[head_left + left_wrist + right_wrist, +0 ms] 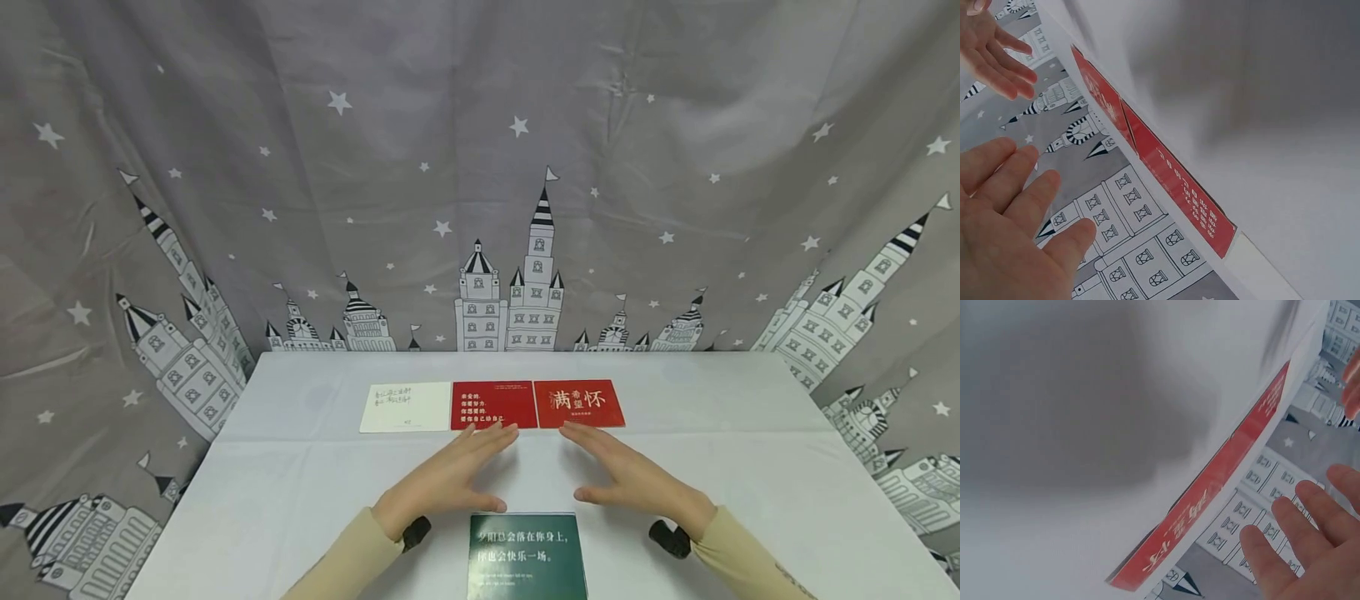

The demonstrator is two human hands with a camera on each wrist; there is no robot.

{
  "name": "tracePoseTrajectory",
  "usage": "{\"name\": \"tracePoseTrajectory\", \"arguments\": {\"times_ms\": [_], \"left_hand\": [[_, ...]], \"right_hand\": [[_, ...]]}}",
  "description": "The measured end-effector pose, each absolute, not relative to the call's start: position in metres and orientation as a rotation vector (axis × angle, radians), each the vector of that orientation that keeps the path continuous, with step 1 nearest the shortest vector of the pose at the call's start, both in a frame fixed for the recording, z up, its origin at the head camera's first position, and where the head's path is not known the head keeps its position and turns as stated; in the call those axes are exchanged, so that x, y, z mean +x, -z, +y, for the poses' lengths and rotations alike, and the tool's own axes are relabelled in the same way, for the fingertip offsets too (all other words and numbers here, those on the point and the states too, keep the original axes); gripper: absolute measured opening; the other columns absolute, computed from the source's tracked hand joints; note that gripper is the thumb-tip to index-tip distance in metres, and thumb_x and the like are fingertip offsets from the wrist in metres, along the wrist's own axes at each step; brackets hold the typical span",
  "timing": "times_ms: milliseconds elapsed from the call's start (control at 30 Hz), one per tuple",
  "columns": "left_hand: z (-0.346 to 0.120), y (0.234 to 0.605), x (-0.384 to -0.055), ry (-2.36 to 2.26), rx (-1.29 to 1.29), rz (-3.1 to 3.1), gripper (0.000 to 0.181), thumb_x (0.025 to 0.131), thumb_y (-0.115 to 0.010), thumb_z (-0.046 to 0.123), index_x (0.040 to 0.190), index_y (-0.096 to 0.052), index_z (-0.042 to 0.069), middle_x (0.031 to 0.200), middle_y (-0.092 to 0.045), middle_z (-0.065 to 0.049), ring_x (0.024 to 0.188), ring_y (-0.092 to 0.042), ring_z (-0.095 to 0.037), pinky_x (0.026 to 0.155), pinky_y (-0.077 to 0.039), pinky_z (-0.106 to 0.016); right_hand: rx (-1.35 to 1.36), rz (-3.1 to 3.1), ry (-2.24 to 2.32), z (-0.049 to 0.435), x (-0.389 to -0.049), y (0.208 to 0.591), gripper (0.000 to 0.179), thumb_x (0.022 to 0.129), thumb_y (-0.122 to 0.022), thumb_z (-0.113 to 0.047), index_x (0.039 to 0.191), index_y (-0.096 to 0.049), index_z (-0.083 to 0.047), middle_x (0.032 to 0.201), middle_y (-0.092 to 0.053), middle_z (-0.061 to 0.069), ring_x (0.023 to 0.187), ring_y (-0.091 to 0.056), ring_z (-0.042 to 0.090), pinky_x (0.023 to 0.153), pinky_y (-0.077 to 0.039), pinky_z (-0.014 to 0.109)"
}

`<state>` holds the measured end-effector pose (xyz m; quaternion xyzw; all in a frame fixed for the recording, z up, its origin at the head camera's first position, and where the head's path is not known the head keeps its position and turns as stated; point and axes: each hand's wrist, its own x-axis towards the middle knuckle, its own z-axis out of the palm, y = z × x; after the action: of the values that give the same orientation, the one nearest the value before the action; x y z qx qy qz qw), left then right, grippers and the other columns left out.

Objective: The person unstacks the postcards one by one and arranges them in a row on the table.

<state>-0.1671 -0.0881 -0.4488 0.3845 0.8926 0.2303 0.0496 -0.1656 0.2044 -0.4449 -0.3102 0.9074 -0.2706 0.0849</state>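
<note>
A left hand (461, 471) and a right hand (630, 479) are held apart above a white desk (300, 500), palms turned toward each other, fingers extended and thumbs spread, both bare of any grip. A green card (525, 554) printed with white Chinese characters is laid flat on the near side of the desk, just below and between the two thumbs as seen from the head, its near end cut off by the frame. Farther back, a row is formed, from left to right, by a cream card (405, 408), a dark red card (493, 405) and a bright red card (579, 404), set side by side. The desk is backed by a gray curtain (450, 50) patterned with castles and stars.
</note>
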Motion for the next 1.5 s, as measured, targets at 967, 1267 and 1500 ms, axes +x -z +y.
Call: {"name": "tracePoseTrajectory", "arguments": {"times_ms": [967,1267,1500], "left_hand": [[-0.103,0.473,-0.093,-0.819,0.959,2.648,0.096,0.066,-0.065,0.061,0.143,-0.027,0.018,0.144,-0.029,0.003,0.131,-0.025,-0.023,0.1,-0.026,-0.053],[-0.099,0.474,-0.081,-0.974,0.719,2.528,0.102,0.058,-0.064,0.068,0.143,-0.025,0.027,0.144,-0.027,0.006,0.13,-0.024,-0.032,0.09,-0.033,-0.061],[-0.098,0.481,-0.079,-0.941,0.783,2.517,0.104,0.058,-0.065,0.068,0.142,-0.027,0.02,0.144,-0.026,0.005,0.132,-0.022,-0.021,0.096,-0.029,-0.057]], "right_hand": [[-0.754,2.537,0.854,0.194,-0.099,0.464,0.086,0.071,-0.066,-0.052,0.142,-0.023,-0.03,0.145,-0.024,-0.002,0.124,-0.033,0.025,0.09,-0.04,0.05],[-0.648,2.428,0.955,0.19,-0.083,0.465,0.09,0.067,-0.068,-0.053,0.141,-0.019,-0.037,0.146,-0.017,-0.004,0.125,-0.028,0.029,0.084,-0.044,0.052],[-0.735,2.445,0.866,0.187,-0.074,0.473,0.103,0.058,-0.069,-0.062,0.142,-0.017,-0.034,0.147,-0.013,-0.006,0.122,-0.028,0.027,0.079,-0.05,0.039]]}}
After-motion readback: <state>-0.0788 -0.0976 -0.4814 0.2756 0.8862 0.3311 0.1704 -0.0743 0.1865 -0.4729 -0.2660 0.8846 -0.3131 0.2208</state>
